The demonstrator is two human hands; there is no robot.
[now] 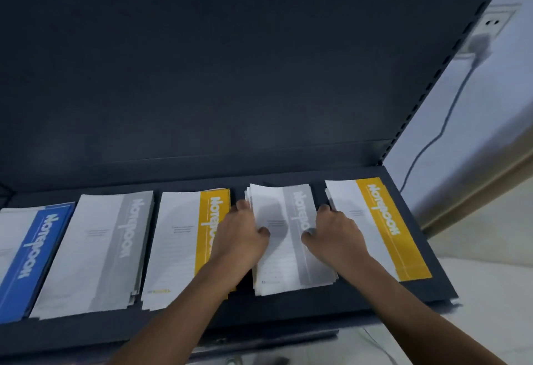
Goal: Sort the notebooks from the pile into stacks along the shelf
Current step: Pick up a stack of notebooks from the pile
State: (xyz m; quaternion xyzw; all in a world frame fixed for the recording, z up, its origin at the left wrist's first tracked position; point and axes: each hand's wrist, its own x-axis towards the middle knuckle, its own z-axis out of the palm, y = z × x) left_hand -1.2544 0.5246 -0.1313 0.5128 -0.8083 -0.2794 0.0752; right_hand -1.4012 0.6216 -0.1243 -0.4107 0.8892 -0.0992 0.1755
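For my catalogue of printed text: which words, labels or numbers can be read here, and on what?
"Notebook": blue stack, far left.
"Notebook": left grey stack.
"Notebook": middle yellow stack.
"Notebook": gripped grey stack, held by the left hand and right hand.
"Notebook": right yellow stack.
Small print on the white covers: too blurred to read.

"Notebook" is the only word I can read from here.

It runs in white letters along the coloured band of each top cover: the blue-banded white notebook stack point(34, 249) at far left, the grey-banded stack point(127, 234), the yellow-banded stack point(212, 214) partly behind the left hand point(242, 232), the second grey-banded stack point(300, 208) partly under the right hand point(334, 232), and the far-right yellow-banded stack point(383, 211). The small grey print on the white parts is too fine for me to read.
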